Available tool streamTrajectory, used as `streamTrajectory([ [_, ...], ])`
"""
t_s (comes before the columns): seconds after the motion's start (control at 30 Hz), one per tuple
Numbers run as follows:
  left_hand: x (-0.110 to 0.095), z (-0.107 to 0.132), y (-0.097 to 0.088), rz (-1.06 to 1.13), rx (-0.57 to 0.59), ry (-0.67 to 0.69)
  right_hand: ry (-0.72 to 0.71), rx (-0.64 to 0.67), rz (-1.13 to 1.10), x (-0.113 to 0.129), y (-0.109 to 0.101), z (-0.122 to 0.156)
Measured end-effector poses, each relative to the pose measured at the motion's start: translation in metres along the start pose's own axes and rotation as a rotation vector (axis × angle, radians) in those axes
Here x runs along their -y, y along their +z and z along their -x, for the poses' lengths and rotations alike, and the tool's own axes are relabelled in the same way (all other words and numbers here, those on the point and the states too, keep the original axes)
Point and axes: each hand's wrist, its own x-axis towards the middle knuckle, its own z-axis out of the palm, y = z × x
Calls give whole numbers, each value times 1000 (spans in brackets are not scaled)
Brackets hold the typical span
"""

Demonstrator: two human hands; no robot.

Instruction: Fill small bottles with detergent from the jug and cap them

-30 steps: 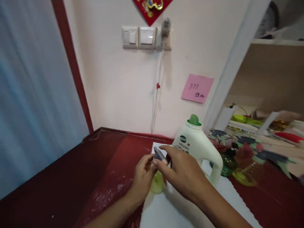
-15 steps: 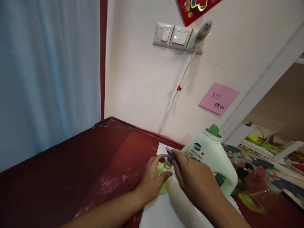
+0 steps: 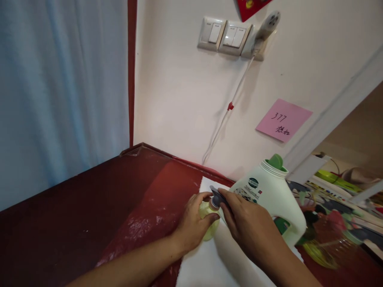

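My left hand (image 3: 193, 219) is wrapped round a small translucent yellow bottle (image 3: 212, 230), fingers and thumb near its neck. On the bottle's mouth sits a dark grey top (image 3: 218, 198) with a narrow tip pointing to the upper left. My right hand (image 3: 247, 217) is closed on this top, pinching it from the right. The fingers partly cover it, so I cannot tell whether it is fastened. A pale green detergent jug (image 3: 273, 195) with an uncapped neck and a green spout inside stands just behind my right hand.
The bottle is over a white sheet (image 3: 194, 265) on the dark red table (image 3: 74, 223). A clear plastic container (image 3: 323, 251) and cluttered shelf items stand at the right. A cable (image 3: 220, 127) runs down the wall from a socket. A blue curtain (image 3: 66, 91) hangs at left.
The view has shifted slightly, so the wall fittings and jug appear farther right and higher. Both hands keep their grips on the bottle and its grey top.
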Motion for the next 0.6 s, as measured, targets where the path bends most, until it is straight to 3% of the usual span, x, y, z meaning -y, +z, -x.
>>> streamTrajectory([
  [0.6,-10,-6,1,-30,48,-10,54,9,-17,7,0,4],
])
